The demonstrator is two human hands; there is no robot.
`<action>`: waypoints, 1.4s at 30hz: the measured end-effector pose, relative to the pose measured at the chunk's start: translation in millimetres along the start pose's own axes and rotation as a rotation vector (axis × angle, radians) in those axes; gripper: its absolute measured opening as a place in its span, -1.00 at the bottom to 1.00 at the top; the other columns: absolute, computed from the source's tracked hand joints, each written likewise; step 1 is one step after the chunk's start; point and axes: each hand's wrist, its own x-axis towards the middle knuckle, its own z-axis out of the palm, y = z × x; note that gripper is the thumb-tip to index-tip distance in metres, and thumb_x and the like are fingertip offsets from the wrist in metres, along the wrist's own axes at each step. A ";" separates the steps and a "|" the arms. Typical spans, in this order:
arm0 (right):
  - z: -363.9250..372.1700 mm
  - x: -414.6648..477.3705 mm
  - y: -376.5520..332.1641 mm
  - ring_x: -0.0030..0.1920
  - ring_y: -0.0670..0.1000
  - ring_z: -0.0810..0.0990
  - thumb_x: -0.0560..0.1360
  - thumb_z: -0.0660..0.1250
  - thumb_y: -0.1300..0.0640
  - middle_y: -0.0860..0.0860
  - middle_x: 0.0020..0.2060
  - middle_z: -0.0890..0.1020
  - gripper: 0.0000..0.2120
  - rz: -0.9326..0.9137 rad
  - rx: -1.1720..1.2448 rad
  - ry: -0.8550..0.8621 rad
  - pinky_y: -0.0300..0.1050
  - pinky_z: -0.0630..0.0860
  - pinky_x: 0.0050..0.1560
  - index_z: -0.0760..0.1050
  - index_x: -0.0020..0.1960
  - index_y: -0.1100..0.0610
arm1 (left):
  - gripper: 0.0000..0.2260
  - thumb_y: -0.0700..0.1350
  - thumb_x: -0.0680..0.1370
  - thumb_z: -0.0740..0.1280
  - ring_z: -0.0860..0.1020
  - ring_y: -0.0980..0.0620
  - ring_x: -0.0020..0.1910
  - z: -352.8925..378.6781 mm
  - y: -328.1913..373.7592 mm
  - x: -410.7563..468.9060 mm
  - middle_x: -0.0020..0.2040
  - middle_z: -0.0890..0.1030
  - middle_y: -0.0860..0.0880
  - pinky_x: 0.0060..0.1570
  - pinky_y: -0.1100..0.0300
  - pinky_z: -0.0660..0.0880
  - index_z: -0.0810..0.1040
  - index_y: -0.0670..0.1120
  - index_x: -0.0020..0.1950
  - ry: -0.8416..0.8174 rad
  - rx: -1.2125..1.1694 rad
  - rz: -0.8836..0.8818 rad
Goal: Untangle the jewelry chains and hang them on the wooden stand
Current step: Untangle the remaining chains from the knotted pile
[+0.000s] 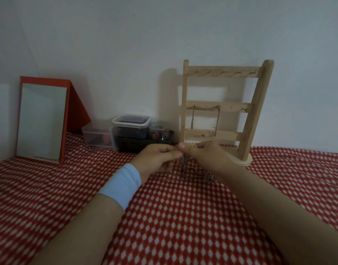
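On the stand (221, 104) one chain (204, 117) already hung; your left hand (160, 157) and right hand (200, 153) pinched the tangled chains (191, 173), unsorted.

Bare red-checked surface (183, 217) lies open in front; the wooden stand (221, 111), containers (131, 129) and mirror (42, 121) line the wall behind.

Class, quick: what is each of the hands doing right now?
Left hand: closed, pinching the tangled chains.
Right hand: closed, pinching the same tangled chains.
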 end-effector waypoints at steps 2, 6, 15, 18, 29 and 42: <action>1.8 0.3 1.0 -0.22 -0.17 0.56 0.43 0.47 -0.26 0.07 -0.17 0.72 -0.40 0.002 0.016 0.014 -0.29 0.39 -0.27 0.67 -0.01 0.32 | -0.90 -0.06 0.56 0.39 0.61 0.08 -0.15 1.3 -0.6 -1.2 -0.11 0.68 0.03 -0.03 0.14 0.61 0.68 0.02 0.04 -0.004 0.038 0.007; 5.2 -1.0 0.0 -0.24 -0.11 0.63 0.43 0.50 -0.23 0.03 -0.31 0.72 -0.48 0.014 0.140 0.066 -0.26 0.49 -0.26 0.68 -0.05 0.27 | -0.86 -0.07 0.54 0.42 0.64 0.09 -0.18 7.8 -2.6 -1.3 -0.09 0.71 -0.05 -0.06 0.19 0.61 0.69 -0.08 0.04 -0.026 0.097 0.026; 8.0 -2.4 4.3 -0.15 -0.15 0.71 0.47 0.49 -0.12 -0.05 -0.24 0.75 -0.72 0.002 0.225 -0.004 -0.40 0.53 -0.28 0.72 -0.11 0.12 | -0.84 -0.09 0.54 0.41 0.67 -0.07 0.00 12.4 -11.1 1.5 -0.04 0.71 -0.13 0.13 0.06 0.57 0.70 -0.16 0.01 0.030 0.146 0.047; 4.7 0.4 1.7 -0.31 -0.12 0.62 0.56 0.34 -0.22 -0.09 -0.36 0.66 -0.62 -0.031 0.075 -0.025 -0.31 0.48 -0.27 0.68 -0.19 0.06 | -0.86 -0.08 0.56 0.33 0.63 -0.07 0.06 10.6 -7.9 3.4 -0.02 0.69 -0.10 0.19 0.00 0.51 0.67 -0.09 -0.07 0.048 0.061 -0.003; -2.4 -4.8 2.9 -0.42 -0.19 0.57 0.58 0.39 -0.09 -0.12 -0.41 0.62 -0.74 -0.074 -0.064 -0.305 -0.33 0.44 -0.37 0.58 -0.10 0.10 | -0.81 -0.07 0.63 0.16 0.54 0.02 -0.11 14.5 -5.8 -1.3 -0.10 0.58 -0.05 -0.04 0.10 0.49 0.53 -0.10 -0.02 0.224 0.068 0.115; -34.2 13.2 -1.9 -0.05 -0.13 0.66 0.54 0.41 -0.02 -0.12 -0.07 0.74 -0.85 -0.172 -0.717 -0.205 -0.11 0.63 0.06 0.75 -0.06 -0.02 | -0.72 0.01 0.62 0.24 0.59 0.08 -0.19 -43.9 -8.8 -5.1 -0.21 0.65 0.04 -0.08 0.17 0.49 0.67 -0.07 -0.14 0.164 0.812 0.139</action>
